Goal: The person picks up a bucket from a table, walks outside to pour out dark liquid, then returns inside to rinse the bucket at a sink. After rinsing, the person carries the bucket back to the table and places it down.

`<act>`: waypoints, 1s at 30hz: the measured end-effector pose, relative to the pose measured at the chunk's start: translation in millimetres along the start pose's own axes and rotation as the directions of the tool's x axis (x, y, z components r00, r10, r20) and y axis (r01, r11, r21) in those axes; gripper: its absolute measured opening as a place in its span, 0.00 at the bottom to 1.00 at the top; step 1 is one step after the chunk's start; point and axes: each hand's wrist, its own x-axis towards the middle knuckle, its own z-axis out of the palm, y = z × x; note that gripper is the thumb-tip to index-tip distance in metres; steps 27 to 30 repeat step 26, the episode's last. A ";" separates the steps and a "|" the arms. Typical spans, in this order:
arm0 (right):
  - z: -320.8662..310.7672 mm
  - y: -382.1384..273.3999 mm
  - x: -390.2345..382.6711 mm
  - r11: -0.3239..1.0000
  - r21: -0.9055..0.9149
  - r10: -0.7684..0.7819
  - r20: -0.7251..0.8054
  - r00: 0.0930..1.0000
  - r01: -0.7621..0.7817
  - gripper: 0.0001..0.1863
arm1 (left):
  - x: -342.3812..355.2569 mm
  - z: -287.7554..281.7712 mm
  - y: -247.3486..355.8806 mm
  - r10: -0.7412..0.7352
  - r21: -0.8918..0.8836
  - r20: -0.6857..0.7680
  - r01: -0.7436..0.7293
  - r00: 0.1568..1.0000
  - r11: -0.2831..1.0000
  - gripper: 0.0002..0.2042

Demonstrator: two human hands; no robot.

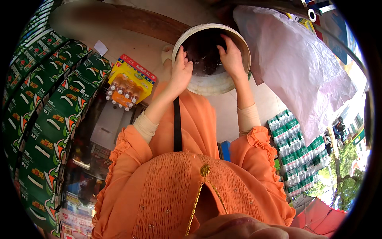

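A round whitish bucket (246, 49) stands in front of me, and both my hands reach into its mouth. Within it hangs a dark, wet-looking cloth (205, 53) above pale, cloudy water (209, 83). On the left side, my left hand (182, 71) has its fingers curled at the cloth's edge. My right hand (230, 57) holds the opposite side, thumb and forefinger bent toward the dark mass. Some fingertips are lost in the shadow, and the cloth's full shape is hidden.
Stacked green cartons (43, 139) line the left side. A yellow and red box (133, 73) with small bottles (123, 95) stands closer. At right hang translucent plastic sheeting (294, 67) and, lower, shrink-wrapped bottle packs (296, 151). A brown curved wooden piece (153, 24) lies beyond the bucket.
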 end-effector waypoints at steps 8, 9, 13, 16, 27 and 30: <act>84.9 57.2 10.7 0.840 0.266 0.431 0.201 0.880 -0.473 0.36 | 25.6 20.3 -17.7 -0.234 -0.396 0.025 0.224 0.972 0.890 0.39; 79.7 51.4 12.8 0.678 0.483 0.440 0.337 0.833 -0.554 0.32 | 27.1 22.1 -12.1 -0.323 -0.464 0.065 0.315 0.944 0.828 0.41; 29.9 -26.0 -30.3 0.363 0.697 0.284 0.549 0.786 -0.618 0.16 | 44.3 28.6 -12.6 -0.235 -0.652 0.129 0.261 0.963 0.711 0.39; -5.7 -68.8 -69.2 0.571 0.632 0.211 0.504 0.838 -0.524 0.12 | 42.8 28.7 1.7 -0.282 -0.739 0.108 0.267 0.953 0.618 0.33; -21.2 -17.5 -56.7 0.978 0.084 0.187 0.063 0.980 -0.192 0.20 | 23.3 16.6 -28.1 0.214 -0.101 -0.196 -0.237 0.957 0.966 0.23; -21.2 -17.5 -56.7 0.978 0.084 0.187 0.063 0.980 -0.192 0.20 | 23.3 16.6 -28.1 0.214 -0.101 -0.196 -0.237 0.957 0.966 0.23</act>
